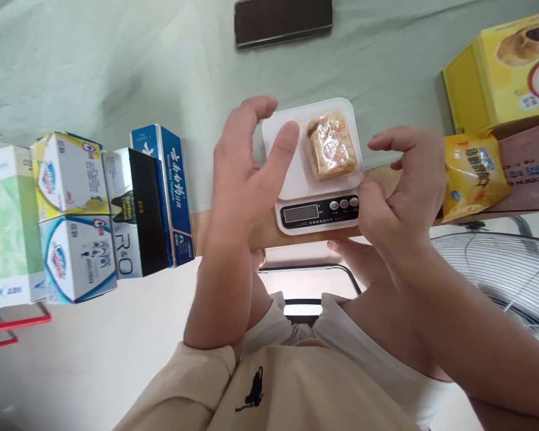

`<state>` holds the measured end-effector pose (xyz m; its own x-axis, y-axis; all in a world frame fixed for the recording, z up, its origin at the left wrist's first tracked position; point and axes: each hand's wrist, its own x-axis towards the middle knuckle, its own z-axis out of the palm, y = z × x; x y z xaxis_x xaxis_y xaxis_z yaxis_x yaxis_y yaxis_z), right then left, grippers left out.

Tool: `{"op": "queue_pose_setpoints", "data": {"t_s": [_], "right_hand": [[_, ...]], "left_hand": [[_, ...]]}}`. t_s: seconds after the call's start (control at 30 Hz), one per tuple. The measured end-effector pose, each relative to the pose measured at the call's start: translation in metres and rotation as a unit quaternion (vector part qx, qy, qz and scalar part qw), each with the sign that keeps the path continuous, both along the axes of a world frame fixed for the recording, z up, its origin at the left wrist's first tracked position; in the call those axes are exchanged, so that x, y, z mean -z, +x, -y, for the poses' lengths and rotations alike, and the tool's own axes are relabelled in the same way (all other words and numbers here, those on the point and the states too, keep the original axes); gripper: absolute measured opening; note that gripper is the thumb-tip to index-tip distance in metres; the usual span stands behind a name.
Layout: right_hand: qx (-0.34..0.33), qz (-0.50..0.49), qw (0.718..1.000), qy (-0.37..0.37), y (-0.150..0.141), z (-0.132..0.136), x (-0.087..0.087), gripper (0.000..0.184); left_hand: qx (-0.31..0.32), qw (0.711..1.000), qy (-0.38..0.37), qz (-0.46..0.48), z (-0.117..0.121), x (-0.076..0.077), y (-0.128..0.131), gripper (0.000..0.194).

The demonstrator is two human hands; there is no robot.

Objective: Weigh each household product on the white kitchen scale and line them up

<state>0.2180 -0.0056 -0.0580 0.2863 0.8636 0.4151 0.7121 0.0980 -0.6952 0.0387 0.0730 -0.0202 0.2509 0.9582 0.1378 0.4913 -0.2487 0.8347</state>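
Observation:
A white digital kitchen scale [282, 173] lies at the table's front edge, with a dark button panel and a small grey display. On its right half rests a pastry in a clear wrapper [332, 146] with orange print. My left hand [247, 161] is at the scale's left side, thumb and fingers apart, the thumb over the plate; nothing is in it. To the right of the scale, my right hand [402, 179] has its fingers partly curled and apart from the thumb, which is close to the scale's right edge. It holds nothing that I can see.
Several upright boxes stand at the left, among them a blue toothpaste box [175, 185] and a black-and-white box [137, 215]. A phone [282, 21] lies at the back. On the right are a yellow box [471, 90], a yellow packet [476, 170] and a fan [498, 263].

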Motion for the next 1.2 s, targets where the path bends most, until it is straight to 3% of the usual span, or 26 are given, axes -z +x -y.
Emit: {"op": "queue_pose_setpoints", "data": {"t_s": [0.07,0.17,0.33,0.5,0.6,0.7,0.77,0.83,0.93,1.03,1.2], "right_hand": [[-0.005,0.016,1.0,0.009,-0.006,-0.002,0.0,0.033],[-0.013,0.024,1.0,-0.011,-0.015,-0.006,0.0,0.035],[-0.04,0.01,0.996,-0.079,-0.03,-0.017,-0.007,0.031],[0.007,0.039,0.993,-0.109,-0.044,-0.032,-0.008,0.027],[0.019,0.023,0.994,-0.104,-0.051,-0.041,-0.005,0.038],[-0.023,0.0,0.997,-0.07,-0.067,-0.049,-0.006,0.035],[-0.057,-0.011,0.997,-0.055,-0.084,-0.054,-0.01,0.032],[-0.077,-0.018,0.995,-0.06,-0.104,-0.06,-0.013,0.032],[-0.103,-0.029,0.991,-0.079,-0.13,-0.071,-0.011,0.034],[-0.136,-0.049,0.982,-0.119,-0.147,-0.08,-0.006,0.035],[-0.157,-0.09,0.949,-0.259,-0.162,-0.086,-0.004,0.024]], "left_hand": [[-0.012,1.0,0.007,0.015,0.0,0.0,-0.006,0.015],[-0.016,1.0,0.01,-0.002,0.004,-0.006,-0.012,0.023],[0.025,0.999,-0.016,0.012,0.014,-0.012,-0.025,0.025],[0.036,0.998,-0.04,-0.03,0.018,-0.015,-0.041,0.029],[0.012,0.996,-0.067,-0.057,0.017,-0.016,-0.051,0.03],[-0.035,0.986,-0.106,-0.12,0.018,-0.018,-0.062,0.034],[-0.007,0.967,-0.15,-0.204,0.021,-0.023,-0.07,0.036],[0.06,0.945,-0.182,-0.265,0.026,-0.029,-0.079,0.034],[0.114,0.929,-0.193,-0.295,0.031,-0.035,-0.091,0.033],[0.115,0.923,-0.194,-0.312,0.032,-0.034,-0.101,0.035],[0.116,0.927,-0.188,-0.304,0.035,-0.033,-0.111,0.029]]}}
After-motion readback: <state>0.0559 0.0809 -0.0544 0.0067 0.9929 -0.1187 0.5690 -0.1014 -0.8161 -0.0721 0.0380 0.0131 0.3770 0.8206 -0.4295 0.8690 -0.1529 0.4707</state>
